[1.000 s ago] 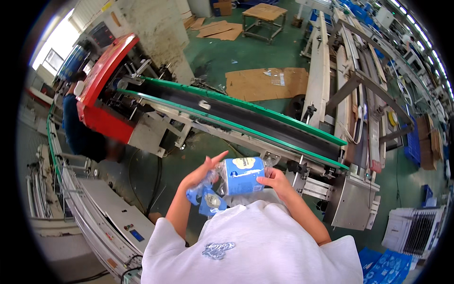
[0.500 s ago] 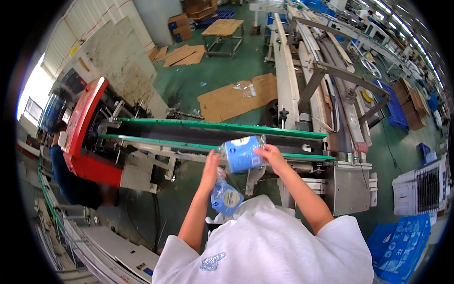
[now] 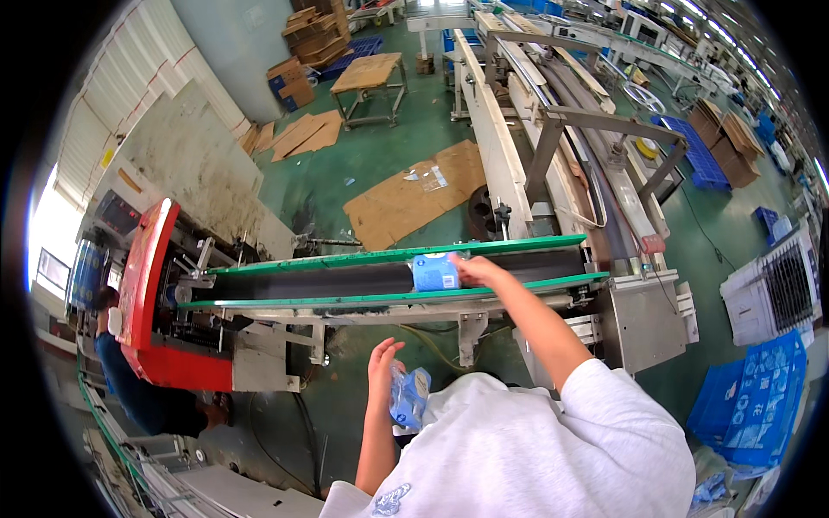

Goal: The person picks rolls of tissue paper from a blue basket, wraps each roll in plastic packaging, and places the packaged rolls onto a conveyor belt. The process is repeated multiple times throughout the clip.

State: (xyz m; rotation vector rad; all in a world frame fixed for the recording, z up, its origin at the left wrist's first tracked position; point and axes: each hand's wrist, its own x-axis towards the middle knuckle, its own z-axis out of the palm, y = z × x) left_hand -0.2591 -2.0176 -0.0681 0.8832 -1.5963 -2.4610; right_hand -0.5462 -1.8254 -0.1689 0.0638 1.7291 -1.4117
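Note:
My right hand (image 3: 476,271) reaches forward and rests on a blue wrapped pack (image 3: 435,272) that stands on the black belt of a green-edged conveyor (image 3: 397,255). My left hand (image 3: 383,366) is low, close to my chest, fingers partly spread, beside a second blue pack in clear film (image 3: 409,394). Whether the left hand grips that pack or only touches it is unclear. My white shirt hides the lower part of that pack.
A red machine housing (image 3: 147,285) sits at the conveyor's left end, with another person (image 3: 129,388) in dark blue bent beside it. Flattened cardboard (image 3: 414,194) lies on the green floor beyond. Long metal machine frames (image 3: 553,129) run away on the right. Blue crates (image 3: 756,393) stand lower right.
My right hand has carried one blue pack forward and set it on the belt. My left hand has dropped toward my chest with the other pack.

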